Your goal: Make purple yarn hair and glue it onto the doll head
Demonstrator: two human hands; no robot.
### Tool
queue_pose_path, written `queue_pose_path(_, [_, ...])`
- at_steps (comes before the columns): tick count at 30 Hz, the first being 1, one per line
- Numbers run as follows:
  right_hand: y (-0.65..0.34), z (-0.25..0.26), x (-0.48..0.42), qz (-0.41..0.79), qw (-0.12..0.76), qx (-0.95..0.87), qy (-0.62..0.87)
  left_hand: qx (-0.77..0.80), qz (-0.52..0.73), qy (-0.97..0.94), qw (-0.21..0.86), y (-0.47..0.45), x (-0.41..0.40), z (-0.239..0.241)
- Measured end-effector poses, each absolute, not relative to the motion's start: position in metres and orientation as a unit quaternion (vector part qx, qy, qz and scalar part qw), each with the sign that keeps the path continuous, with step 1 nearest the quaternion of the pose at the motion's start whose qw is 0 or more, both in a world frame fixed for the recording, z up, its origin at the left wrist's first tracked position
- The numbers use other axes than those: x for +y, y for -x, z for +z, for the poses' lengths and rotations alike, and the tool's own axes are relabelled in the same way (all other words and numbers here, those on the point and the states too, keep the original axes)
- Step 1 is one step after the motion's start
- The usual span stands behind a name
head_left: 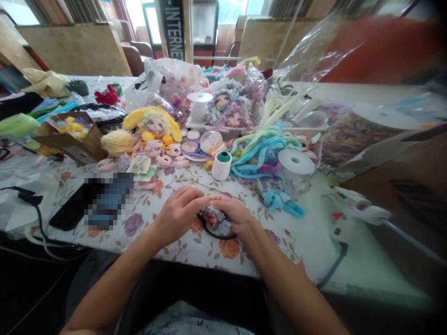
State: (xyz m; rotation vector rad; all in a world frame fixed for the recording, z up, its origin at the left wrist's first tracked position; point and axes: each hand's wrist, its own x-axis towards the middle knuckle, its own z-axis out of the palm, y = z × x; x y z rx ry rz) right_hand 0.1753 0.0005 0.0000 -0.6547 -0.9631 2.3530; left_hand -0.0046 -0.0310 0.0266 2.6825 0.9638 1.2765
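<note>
Both my hands meet low over the flowered tablecloth [181, 251] near the table's front edge. My right hand [233, 216] curls round a small doll head with greyish-purple hair [217, 218], held above a thin black ring [213, 232] lying on the cloth. My left hand [179, 211] reaches in from the left, its fingertips pinched together against the top of that doll head. What the left fingertips pinch is too small to make out.
A white thread spool [221, 165] stands just behind my hands, next to blue and yellow yarn strands [260, 153]. A yellow-haired doll [153, 123] and several pink doll faces lie at centre left. A phone [75, 204] lies left, a glue gun [352, 209] right.
</note>
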Motion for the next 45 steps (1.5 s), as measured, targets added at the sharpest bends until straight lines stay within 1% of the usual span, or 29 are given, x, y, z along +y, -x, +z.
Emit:
queue_pose_path(2, [-0.175,-0.001,0.0,0.88,0.237,-0.336,0.238,0.301,0.42,-0.856,0.013,0.004,-0.031,0.025])
queue_pose_path(3, [-0.175,-0.001,0.0,0.88,0.238,-0.333,0.241,0.304,0.432,-0.849,0.035,0.004,-0.03,0.025])
queue_pose_path(4, [-0.174,-0.001,0.0,0.878,0.245,-0.331,0.245,0.317,0.442,-0.836,0.073,0.004,-0.029,0.024])
queue_pose_path(6, [-0.172,0.0,-0.001,0.868,0.269,-0.329,0.257,0.369,0.458,-0.787,0.186,0.005,-0.026,0.023])
queue_pose_path(9, [-0.168,0.001,-0.003,0.816,0.342,-0.36,0.295,0.446,0.482,-0.663,0.359,0.007,-0.021,0.023])
queue_pose_path(12, [-0.165,0.002,-0.004,0.74,0.397,-0.431,0.329,0.452,0.506,-0.582,0.447,0.005,-0.018,0.022])
queue_pose_path(14, [-0.165,0.003,-0.005,0.723,0.4,-0.458,0.327,0.451,0.508,-0.572,0.46,0.002,-0.017,0.021])
queue_pose_path(16, [-0.166,0.003,-0.005,0.73,0.393,-0.46,0.318,0.451,0.507,-0.573,0.461,-0.001,-0.016,0.019])
queue_pose_path(19, [-0.168,0.003,-0.004,0.746,0.389,-0.44,0.314,0.45,0.517,-0.582,0.437,-0.003,-0.015,0.018])
queue_pose_path(21, [-0.169,0.002,-0.003,0.742,0.408,-0.426,0.319,0.462,0.548,-0.597,0.36,-0.003,-0.017,0.017])
queue_pose_path(23, [-0.168,0.001,-0.002,0.722,0.44,-0.42,0.331,0.498,0.586,-0.588,0.249,-0.001,-0.022,0.017])
queue_pose_path(24, [-0.168,0.001,-0.003,0.707,0.455,-0.421,0.341,0.522,0.597,-0.57,0.214,0.0,-0.026,0.017])
queue_pose_path(25, [-0.167,0.001,-0.003,0.689,0.467,-0.426,0.354,0.546,0.597,-0.55,0.206,0.0,-0.029,0.017])
queue_pose_path(26, [-0.166,0.002,-0.004,0.67,0.477,-0.437,0.364,0.564,0.586,-0.532,0.234,0.0,-0.033,0.016])
queue_pose_path(28, [-0.165,0.004,-0.006,0.625,0.489,-0.478,0.376,0.562,0.554,-0.5,0.356,-0.003,-0.039,0.014])
queue_pose_path(30, [-0.163,0.007,-0.008,0.568,0.495,-0.538,0.378,0.522,0.542,-0.447,0.484,-0.007,-0.04,0.011])
queue_pose_path(32, [-0.163,0.009,-0.009,0.515,0.497,-0.591,0.373,0.484,0.561,-0.377,0.555,-0.01,-0.038,0.008])
queue_pose_path(35, [-0.163,0.009,-0.01,0.5,0.481,-0.62,0.366,0.45,0.583,-0.322,0.595,-0.013,-0.035,0.007])
queue_pose_path(40, [-0.164,0.008,-0.009,0.553,0.459,-0.578,0.386,0.426,0.57,-0.321,0.625,-0.013,-0.034,0.008])
queue_pose_path(45, [-0.163,0.008,-0.01,0.638,0.44,-0.536,0.335,0.4,0.532,-0.299,0.684,-0.013,-0.035,0.012])
